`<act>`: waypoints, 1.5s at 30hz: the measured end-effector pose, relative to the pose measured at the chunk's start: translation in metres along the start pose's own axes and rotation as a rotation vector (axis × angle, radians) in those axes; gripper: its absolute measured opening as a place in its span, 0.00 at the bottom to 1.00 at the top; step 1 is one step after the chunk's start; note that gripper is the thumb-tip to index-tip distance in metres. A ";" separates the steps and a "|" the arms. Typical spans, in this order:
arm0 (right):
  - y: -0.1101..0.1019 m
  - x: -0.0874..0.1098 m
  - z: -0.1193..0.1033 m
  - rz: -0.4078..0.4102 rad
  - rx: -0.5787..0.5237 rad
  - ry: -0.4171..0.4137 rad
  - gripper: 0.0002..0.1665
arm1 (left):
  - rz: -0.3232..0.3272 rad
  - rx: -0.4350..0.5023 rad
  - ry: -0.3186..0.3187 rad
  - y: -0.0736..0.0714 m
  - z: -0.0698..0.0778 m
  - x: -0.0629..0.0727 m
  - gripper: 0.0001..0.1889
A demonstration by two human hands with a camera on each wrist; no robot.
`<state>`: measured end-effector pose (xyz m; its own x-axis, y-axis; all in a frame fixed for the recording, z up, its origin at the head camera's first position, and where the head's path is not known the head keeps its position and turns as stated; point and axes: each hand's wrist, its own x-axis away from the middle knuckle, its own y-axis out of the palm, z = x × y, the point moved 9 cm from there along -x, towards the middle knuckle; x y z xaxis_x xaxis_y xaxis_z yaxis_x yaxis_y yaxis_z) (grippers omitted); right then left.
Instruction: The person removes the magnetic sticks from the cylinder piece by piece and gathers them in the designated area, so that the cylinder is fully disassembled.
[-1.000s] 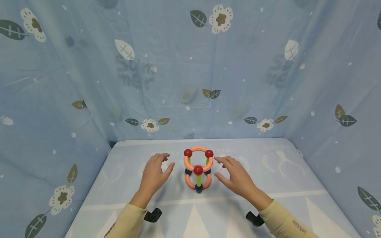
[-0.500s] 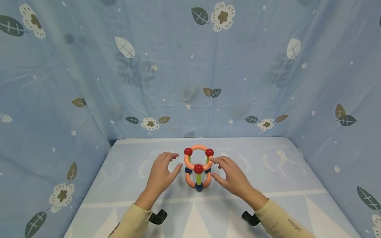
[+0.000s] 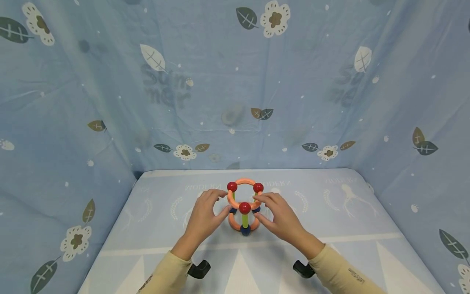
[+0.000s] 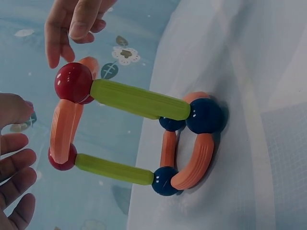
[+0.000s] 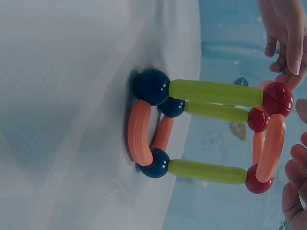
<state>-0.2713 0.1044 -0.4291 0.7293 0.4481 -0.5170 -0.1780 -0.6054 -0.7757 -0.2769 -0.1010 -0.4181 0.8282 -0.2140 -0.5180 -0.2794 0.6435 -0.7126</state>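
Observation:
A frame of magnetic sticks and balls (image 3: pixel 244 208) stands upright on the cloth-covered table. Its upper ring joins curved orange sticks (image 4: pixel 61 132) and red balls (image 4: pixel 73 82). Straight green sticks (image 5: pixel 216 93) run down to blue balls (image 5: pixel 151 87) and a lower orange ring. At the frame's left side is my left hand (image 3: pixel 203 216), thumb and fingers spread apart, fingertips close to the upper ring. On the opposite side my right hand (image 3: pixel 282 218) is held the same way, its fingertips overlapping the ring's right edge in the head view. Neither hand is curled round the frame.
Pale patterned cloth covers the table (image 3: pixel 158 241). Blue printed curtains (image 3: pixel 235 90) rise behind it and on both sides. A black camera mount (image 3: pixel 199 269) juts from the left wrist, and another black mount (image 3: pixel 304 269) from the right.
Both hands have moved inward, the left to the right and the right to the left, closing in on the frame. The frame stays where it stood.

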 end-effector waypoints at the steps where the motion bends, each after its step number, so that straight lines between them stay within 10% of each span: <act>1: 0.000 -0.001 -0.001 0.006 0.002 -0.008 0.30 | -0.001 0.002 0.007 0.001 0.001 0.000 0.20; 45: 0.024 -0.016 -0.017 0.064 -0.050 -0.107 0.24 | -0.069 0.036 0.129 0.026 0.005 -0.001 0.13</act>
<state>-0.2762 0.0716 -0.4337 0.6426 0.4734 -0.6025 -0.1867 -0.6659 -0.7223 -0.2824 -0.0800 -0.4338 0.7751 -0.3498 -0.5262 -0.2044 0.6491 -0.7327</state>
